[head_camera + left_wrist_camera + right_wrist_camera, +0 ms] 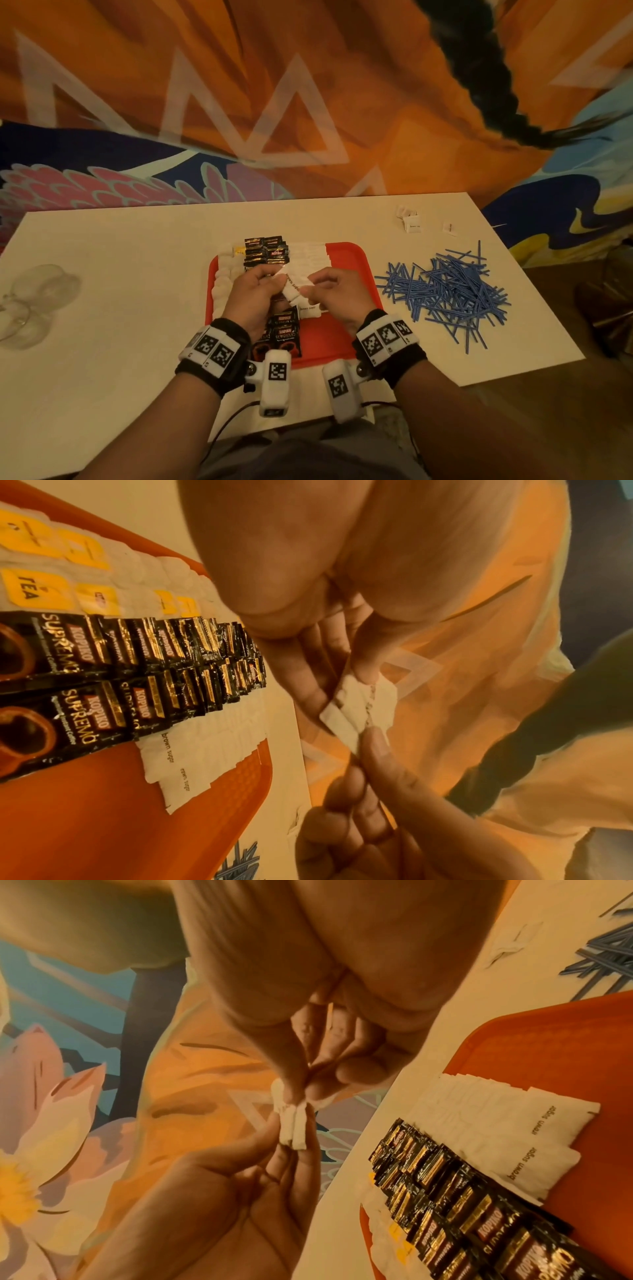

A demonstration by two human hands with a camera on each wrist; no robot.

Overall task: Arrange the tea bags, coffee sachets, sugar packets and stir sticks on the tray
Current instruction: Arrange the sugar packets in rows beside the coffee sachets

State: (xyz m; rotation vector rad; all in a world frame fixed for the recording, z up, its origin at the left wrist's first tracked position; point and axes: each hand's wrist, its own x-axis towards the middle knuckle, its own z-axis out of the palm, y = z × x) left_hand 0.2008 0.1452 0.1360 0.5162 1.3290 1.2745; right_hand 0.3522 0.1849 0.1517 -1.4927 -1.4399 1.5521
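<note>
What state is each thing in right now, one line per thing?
Left hand: pinching held sugar packets.
Right hand: pinching the same packets.
Tray: rows of tea bags, coffee sachets, sugar packets.
Stir sticks: heaped on table, off tray.
Loose packets: on table.

Both forearms are bare, with no sleeves. Behind the fingers of the left hand, a black wrist strap carries a row of white blocks printed with black square-pattern markers. The right hand has a matching strap. Inward of each strap hangs a white camera pod bearing one such marker, with thin dark cables trailing beneath. Grey clothing covers the lap.
</note>
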